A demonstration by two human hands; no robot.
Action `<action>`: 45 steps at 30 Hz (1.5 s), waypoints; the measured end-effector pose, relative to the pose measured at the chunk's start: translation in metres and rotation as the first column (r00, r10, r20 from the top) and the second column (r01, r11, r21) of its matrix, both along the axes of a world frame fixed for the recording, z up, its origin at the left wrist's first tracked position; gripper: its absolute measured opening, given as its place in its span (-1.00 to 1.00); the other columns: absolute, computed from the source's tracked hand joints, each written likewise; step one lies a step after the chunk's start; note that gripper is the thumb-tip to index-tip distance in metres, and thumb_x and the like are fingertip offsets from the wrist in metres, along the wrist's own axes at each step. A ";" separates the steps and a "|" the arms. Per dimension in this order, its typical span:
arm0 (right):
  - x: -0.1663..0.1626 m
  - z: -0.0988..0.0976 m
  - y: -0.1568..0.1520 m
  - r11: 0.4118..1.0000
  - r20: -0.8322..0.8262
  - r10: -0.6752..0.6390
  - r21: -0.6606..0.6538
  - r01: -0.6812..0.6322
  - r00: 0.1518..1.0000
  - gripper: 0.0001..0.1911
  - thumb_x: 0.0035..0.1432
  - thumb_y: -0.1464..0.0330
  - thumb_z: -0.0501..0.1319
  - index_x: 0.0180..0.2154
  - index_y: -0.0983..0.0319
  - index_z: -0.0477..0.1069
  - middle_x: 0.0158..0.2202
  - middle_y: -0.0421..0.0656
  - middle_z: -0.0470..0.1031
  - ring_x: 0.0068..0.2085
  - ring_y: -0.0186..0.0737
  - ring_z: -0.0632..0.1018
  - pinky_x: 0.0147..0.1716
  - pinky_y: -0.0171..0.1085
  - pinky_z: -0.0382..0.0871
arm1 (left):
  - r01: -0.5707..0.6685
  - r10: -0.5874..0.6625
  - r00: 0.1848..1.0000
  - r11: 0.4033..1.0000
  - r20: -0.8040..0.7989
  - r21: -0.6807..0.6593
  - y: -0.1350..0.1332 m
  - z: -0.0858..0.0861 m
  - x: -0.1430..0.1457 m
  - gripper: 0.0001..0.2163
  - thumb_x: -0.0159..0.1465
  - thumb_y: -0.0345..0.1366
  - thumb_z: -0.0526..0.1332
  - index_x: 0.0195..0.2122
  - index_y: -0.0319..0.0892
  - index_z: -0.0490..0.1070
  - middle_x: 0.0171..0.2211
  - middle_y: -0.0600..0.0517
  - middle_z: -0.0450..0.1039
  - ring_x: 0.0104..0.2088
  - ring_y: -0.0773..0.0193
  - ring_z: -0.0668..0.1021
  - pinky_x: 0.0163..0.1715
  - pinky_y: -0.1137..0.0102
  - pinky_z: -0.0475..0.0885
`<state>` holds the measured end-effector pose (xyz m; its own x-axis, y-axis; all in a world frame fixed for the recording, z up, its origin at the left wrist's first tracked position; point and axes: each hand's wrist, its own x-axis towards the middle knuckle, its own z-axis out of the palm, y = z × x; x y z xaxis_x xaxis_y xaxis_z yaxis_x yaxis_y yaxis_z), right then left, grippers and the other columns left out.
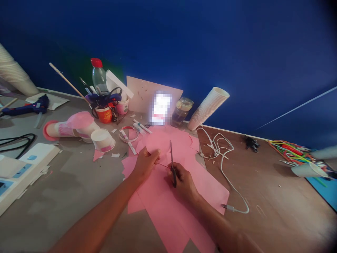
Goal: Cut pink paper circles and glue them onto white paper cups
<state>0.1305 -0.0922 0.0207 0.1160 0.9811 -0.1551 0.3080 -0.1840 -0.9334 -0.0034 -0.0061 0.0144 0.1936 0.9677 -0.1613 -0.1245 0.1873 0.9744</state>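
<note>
My left hand [145, 162] is closed on the near edge of a round pink paper cut-out [158, 142], holding it just above the pink paper sheets [207, 188] spread on the table. My right hand [184, 182] grips black-handled scissors [171, 160]. Their blades point away from me and lie against the right side of the cut-out. Both forearms reach in from the bottom of the view.
Around the sheets: a white cable [223, 158], a tilted stack of white paper cups [207, 107], a jar [181, 111], tape roll [128, 133], glue sticks [140, 127], pink-wrapped cups [79, 124], a tool-filled cup [104, 110], water bottle [98, 75], blue glue gun [28, 107], coloured straws [289, 151].
</note>
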 end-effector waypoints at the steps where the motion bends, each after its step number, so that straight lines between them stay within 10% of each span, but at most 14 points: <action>1: 0.000 0.000 0.000 1.000 -0.015 -0.003 -0.005 0.003 1.000 -0.74 0.11 0.20 0.10 -0.24 0.25 0.27 -0.59 -0.33 0.20 -0.60 -0.43 0.23 -0.61 -0.42 0.19 | -0.002 0.002 1.000 1.000 -0.009 0.010 0.001 -0.001 0.000 -0.81 0.10 -0.23 0.19 -0.55 -0.19 0.24 -0.73 0.17 0.21 -0.58 0.39 0.40 -0.59 0.52 0.25; 23: 0.002 -0.005 -0.002 0.999 -0.102 -0.047 0.020 0.049 0.994 -0.74 0.13 0.18 0.11 -0.23 0.22 0.28 -0.59 -0.32 0.21 -0.59 -0.41 0.28 -0.59 -0.39 0.24 | 0.025 -0.013 0.995 0.992 -0.096 0.124 0.004 0.004 -0.007 -0.74 0.12 -0.24 0.16 -0.65 -0.20 0.19 -0.70 0.16 0.16 -0.60 0.44 0.29 -0.58 0.52 0.20; 45: 0.006 -0.007 0.000 0.998 -0.110 -0.022 0.053 0.028 0.994 -0.68 0.11 0.14 0.12 -0.21 0.25 0.30 -0.61 -0.31 0.27 -0.59 -0.41 0.27 -0.61 -0.40 0.16 | 0.175 -0.175 0.985 0.984 0.009 -0.045 -0.005 0.011 0.000 -0.73 0.05 -0.17 0.19 -0.67 -0.18 0.23 -0.76 0.14 0.17 -0.57 0.34 0.41 -0.59 0.50 0.25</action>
